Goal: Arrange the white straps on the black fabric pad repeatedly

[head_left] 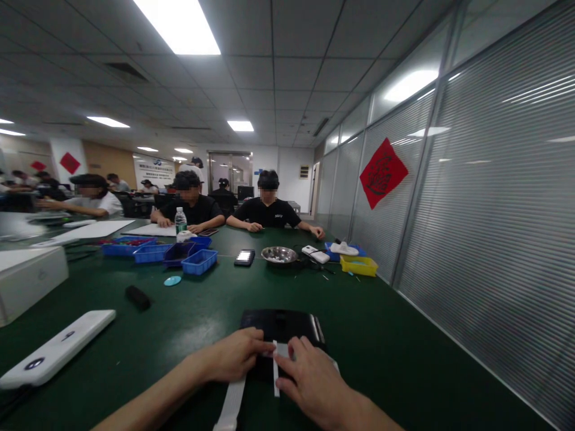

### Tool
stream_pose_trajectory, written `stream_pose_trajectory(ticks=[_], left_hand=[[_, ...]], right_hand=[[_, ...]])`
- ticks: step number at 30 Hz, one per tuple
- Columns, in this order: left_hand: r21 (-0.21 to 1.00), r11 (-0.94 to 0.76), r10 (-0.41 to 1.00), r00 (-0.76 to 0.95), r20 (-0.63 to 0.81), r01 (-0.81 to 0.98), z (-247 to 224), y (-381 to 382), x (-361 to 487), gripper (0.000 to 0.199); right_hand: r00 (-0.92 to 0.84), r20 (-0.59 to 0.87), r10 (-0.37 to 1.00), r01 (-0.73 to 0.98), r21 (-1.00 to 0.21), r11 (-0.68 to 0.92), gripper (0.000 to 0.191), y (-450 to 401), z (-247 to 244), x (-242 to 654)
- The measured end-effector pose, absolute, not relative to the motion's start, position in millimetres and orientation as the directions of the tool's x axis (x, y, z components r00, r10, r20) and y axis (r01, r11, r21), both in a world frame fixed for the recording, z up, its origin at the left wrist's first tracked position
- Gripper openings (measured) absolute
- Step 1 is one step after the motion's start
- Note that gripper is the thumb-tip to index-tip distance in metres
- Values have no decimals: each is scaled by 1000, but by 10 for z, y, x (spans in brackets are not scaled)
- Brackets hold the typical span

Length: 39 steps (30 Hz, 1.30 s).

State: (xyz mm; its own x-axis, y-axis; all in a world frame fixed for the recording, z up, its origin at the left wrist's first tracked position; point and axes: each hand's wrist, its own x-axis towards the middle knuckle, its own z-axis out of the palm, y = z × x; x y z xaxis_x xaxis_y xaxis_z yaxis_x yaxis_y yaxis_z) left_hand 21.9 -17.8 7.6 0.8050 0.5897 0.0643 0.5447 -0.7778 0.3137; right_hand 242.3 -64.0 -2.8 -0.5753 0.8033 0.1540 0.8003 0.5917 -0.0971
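With left hand (238,354), extending an index finger to the far end of a narrow white strip (276,386), and with right hand (314,374), setting thumb and fingertips against the same strip — cannot tell, for either hand, whether pinching or only pressing. Can place the strip between both hands, running near to far, at the near side of a flat black case (281,323) on the green surface (363,341). Can see a pale strap (232,401) just below the left hand. Farther off, can make out a blue bin (201,267), a metal bowl (279,261) and a yellow tray (360,269).
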Motion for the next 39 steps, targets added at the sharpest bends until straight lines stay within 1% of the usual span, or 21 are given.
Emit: stream_pose_trajectory(ticks=[7,14,17,20,22,24,26,30,35,39], left_hand=[[296,-777,598,799,72,555,79,-203,211,54],[303,-772,604,793,78,559,80,-217,215,48],[303,-770,607,791,79,561,66,-218,213,47],[310,-766,611,787,80,563,77,-231,211,48],[315,-759,618,783,71,570,99,-246,213,46],[321,-750,624,779,57,578,125,-261,213,44],[332,-741,629,776,41,584,149,-269,202,43],[392,-707,642,766,7,589,190,-256,119,42],[518,-627,657,752,-49,582,240,-205,-39,36],[565,-589,648,755,-97,578,255,-152,-127,36]], right_hand=[[-584,118,803,800,-88,594,55,-761,-237,2496],[-624,88,776,770,-97,630,55,-820,-269,2529],[-646,51,762,747,-169,644,51,-861,-144,2578],[-589,102,801,747,-310,589,43,-844,29,2671],[-523,133,842,759,-377,531,36,-794,107,2749],[-467,134,874,781,-401,479,34,-733,133,2831],[-421,126,898,800,-414,434,37,-683,124,2912],[-394,135,909,787,-462,410,41,-658,88,3046],[-414,173,894,741,-506,441,34,-665,49,3135],[-440,170,882,728,-508,461,30,-639,23,3164]])
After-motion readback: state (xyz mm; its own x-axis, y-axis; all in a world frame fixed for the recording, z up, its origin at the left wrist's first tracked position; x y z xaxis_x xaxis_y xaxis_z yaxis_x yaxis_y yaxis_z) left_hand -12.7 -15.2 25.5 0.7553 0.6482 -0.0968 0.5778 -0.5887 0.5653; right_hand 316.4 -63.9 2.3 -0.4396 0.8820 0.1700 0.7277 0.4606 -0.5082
